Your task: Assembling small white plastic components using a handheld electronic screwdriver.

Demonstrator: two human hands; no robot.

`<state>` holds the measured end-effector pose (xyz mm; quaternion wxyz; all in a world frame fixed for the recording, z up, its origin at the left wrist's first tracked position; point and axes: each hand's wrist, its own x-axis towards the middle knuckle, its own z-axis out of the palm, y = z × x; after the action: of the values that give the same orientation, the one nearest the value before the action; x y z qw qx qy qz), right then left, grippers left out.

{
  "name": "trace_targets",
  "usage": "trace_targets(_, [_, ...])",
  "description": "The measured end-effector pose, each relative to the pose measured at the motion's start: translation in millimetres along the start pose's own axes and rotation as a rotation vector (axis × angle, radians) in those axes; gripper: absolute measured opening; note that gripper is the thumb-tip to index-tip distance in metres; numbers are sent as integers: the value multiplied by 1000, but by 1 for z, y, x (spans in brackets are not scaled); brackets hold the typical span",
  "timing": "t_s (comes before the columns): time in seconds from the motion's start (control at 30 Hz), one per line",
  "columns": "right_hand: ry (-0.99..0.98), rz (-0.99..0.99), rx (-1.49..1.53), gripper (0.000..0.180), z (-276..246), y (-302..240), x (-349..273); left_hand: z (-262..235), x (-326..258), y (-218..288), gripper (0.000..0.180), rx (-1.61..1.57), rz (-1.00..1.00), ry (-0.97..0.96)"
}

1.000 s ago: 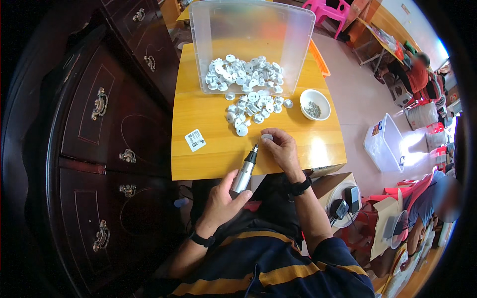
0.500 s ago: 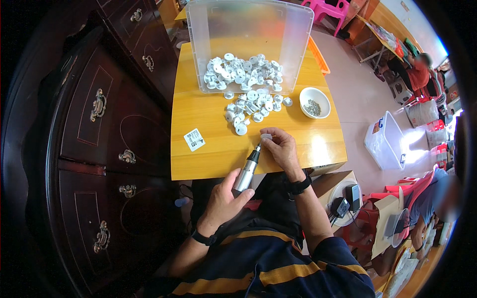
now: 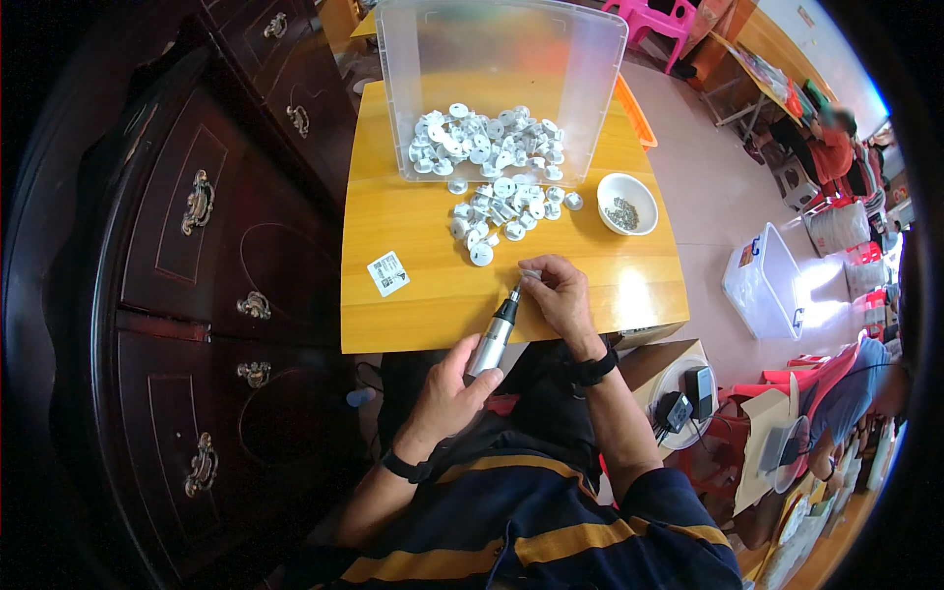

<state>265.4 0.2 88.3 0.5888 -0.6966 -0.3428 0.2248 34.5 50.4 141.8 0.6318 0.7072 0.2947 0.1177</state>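
My left hand (image 3: 451, 391) is wrapped round the silver and black body of an electric screwdriver (image 3: 494, 339), held aslant near the table's front edge. Between the fingertips of my right hand (image 3: 560, 299) is a small white plastic part (image 3: 531, 274), mostly covered by the fingers. The screwdriver's tip meets this part, or lies right against it. Beyond my hands, a loose heap of similar round white parts (image 3: 482, 255) spreads over the table. More of them lie inside a clear plastic bin (image 3: 482, 54) tipped on its side. A white bowl (image 3: 612, 185) of small metal screws stands at the right.
A white printed label (image 3: 388, 273) lies on the left of the yellow wooden table (image 3: 413, 324). Dark wooden cabinets (image 3: 177, 256) stand close on the left. To the right are a clear tub (image 3: 762, 285) on the floor, an open cardboard box (image 3: 649, 374) and two seated people.
The view has shifted slightly. The white part has tilted a little in my right fingers, with the screwdriver still at it. Both hands keep their holds.
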Motion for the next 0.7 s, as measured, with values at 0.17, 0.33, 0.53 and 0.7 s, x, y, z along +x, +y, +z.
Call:
trace_targets(0.17, [-60, 34, 5, 18, -3, -1, 0, 2, 1, 4, 47, -179, -85, -50])
trace_targets(0.33, [-83, 72, 10, 17, -5, -7, 1, 1, 2, 7, 45, -233, -82, -63])
trace_targets(0.53, [-79, 97, 172, 18, -8, -6, 2, -3, 3, 19, 46, -400, -119, -139])
trace_targets(0.7, [10, 134, 145, 21, -25, -3, 5, -1, 1, 29, 50, -395, -120, -177])
